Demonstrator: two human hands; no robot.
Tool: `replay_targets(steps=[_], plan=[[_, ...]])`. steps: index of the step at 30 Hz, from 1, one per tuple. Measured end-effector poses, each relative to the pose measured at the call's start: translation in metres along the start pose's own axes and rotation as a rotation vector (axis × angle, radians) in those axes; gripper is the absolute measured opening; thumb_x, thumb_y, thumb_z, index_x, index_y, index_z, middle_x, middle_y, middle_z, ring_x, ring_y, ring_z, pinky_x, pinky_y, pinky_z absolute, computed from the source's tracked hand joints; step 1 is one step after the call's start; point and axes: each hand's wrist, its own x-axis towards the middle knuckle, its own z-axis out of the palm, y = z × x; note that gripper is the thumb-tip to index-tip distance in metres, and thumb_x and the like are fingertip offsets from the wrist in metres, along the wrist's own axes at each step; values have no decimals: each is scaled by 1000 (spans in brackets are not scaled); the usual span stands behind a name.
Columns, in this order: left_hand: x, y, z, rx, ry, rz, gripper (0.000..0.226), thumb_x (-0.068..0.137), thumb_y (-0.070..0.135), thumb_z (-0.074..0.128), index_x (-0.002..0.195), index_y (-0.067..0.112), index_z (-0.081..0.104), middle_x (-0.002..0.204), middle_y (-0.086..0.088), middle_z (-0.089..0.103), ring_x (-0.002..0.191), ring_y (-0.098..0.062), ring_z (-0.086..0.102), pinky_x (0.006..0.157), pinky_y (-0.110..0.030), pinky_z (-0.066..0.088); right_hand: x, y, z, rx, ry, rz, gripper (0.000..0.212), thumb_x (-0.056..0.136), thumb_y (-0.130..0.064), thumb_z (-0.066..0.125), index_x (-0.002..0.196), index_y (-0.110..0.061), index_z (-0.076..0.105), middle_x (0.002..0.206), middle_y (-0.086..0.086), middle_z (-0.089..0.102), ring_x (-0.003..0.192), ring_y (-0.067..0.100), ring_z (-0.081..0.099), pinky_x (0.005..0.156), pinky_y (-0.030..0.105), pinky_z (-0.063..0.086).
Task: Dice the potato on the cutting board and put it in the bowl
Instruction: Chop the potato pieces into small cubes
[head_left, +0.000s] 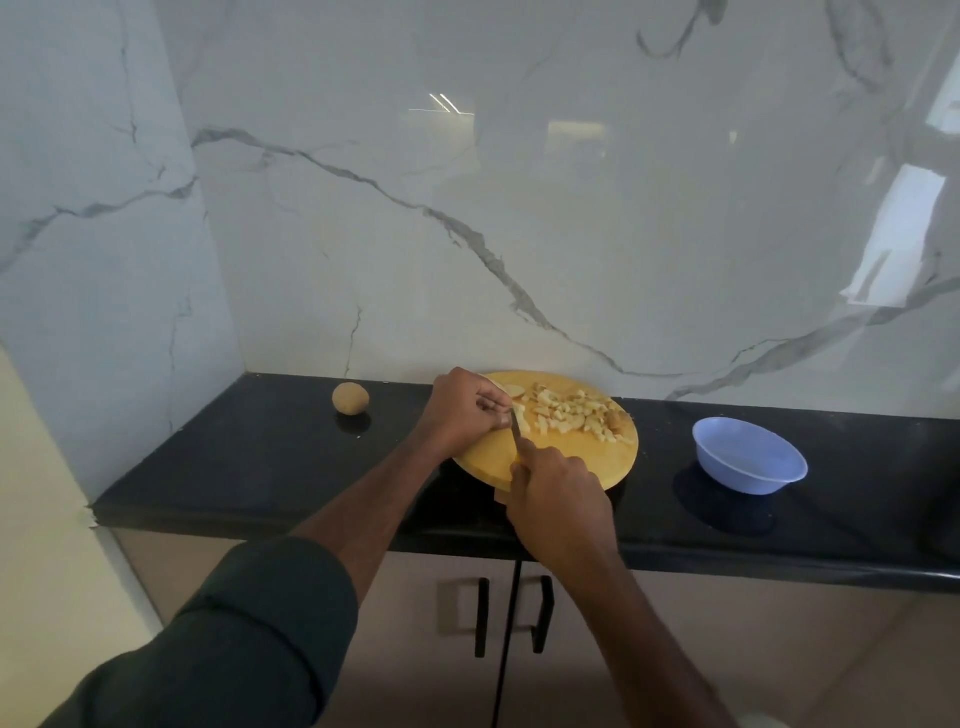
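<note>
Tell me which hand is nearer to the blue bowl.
Right. The right hand, gripping the knife at the board's near edge, sits left of the blue bowl with bare counter between. The left hand lies farther left, at the board's far-left side.

The light is dim and soft, cool in tone. The glossy white marble wall (519, 208) carries bright window glare at its right side and faint reflected streaks near the top centre. The polished black stone table (260, 467) mirrors the things on it as dark reflections. Detail is slightly soft throughout, and straight lines bow toward the edges.
</note>
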Motion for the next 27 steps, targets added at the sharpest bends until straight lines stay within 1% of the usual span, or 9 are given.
replay_targets(steps=[6, 9, 14, 16, 18, 20, 22, 25, 27], plan=[[4, 3, 0, 25, -26, 25, 24, 73, 8, 89, 95, 7, 79, 86, 0, 77, 73, 3, 70, 70, -8, 52, -17, 18, -11, 64, -16, -23, 42, 108, -35, 39, 150, -29, 46, 95, -7, 59, 87, 11, 57, 75, 33, 55], [6, 3, 3, 40, -27, 47, 25, 74, 8, 88, 98, 7, 78, 91, -1, 77, 77, 2, 70, 71, -7, 53, -23, 33, -18, 86, 22, -39, 43, 107, -38, 41, 149, -31, 48, 88, -7, 65, 81, 12, 62, 74, 38, 58], [8, 1, 6, -48, 51, 32, 22, 78, 0, 82, 99, 8, 79, 90, -1, 78, 81, -3, 72, 81, -18, 58, -24, 48, -29, -40, 65, -144, 45, 107, -44, 38, 152, -39, 41, 86, -5, 68, 74, 14, 62, 67, 36, 57], [9, -1, 3, -134, 98, -11, 20, 78, 3, 83, 96, 11, 79, 90, 1, 78, 86, -7, 74, 85, -25, 59, -21, 48, -29, -135, 29, -185, 47, 107, -47, 32, 154, -42, 33, 88, -5, 66, 75, 15, 61, 68, 35, 56], [11, -3, 0, -164, 158, -8, 15, 81, 6, 82, 94, 14, 79, 90, 3, 78, 86, -6, 73, 85, -24, 58, -16, 47, -31, -231, -17, -212, 49, 108, -48, 28, 156, -42, 26, 89, -4, 65, 77, 15, 60, 71, 34, 55], [15, -6, -1, -56, 207, 34, 12, 87, 9, 76, 97, 14, 79, 94, 3, 77, 87, -4, 71, 84, -20, 57, -7, 44, -35, -325, -71, -236, 49, 109, -47, 27, 158, -41, 22, 95, -1, 64, 81, 17, 61, 74, 35, 55], [20, -8, 1, 76, 190, 53, 18, 92, 9, 70, 107, 13, 77, 104, 0, 76, 98, -10, 69, 86, -19, 54, 1, 43, -37, -407, -104, -260, 49, 110, -45, 27, 158, -41, 20, 98, 2, 64, 84, 20, 61, 74, 37, 55], [29, -9, 5, 291, 47, 20, 33, 97, 15, 61, 129, 18, 67, 131, 0, 67, 123, -19, 59, 105, -36, 46, 12, 45, -37, -475, -120, -259, 53, 109, -42, 34, 159, -39, 18, 104, 4, 65, 89, 24, 63, 73, 37, 52], [34, -8, 8, 402, -41, 2, 37, 101, 21, 54, 137, 24, 61, 142, 0, 59, 132, -21, 51, 110, -42, 40, 16, 48, -37, -502, -144, -236, 60, 106, -40, 42, 160, -36, 16, 111, 5, 66, 95, 26, 63, 75, 38, 50]])
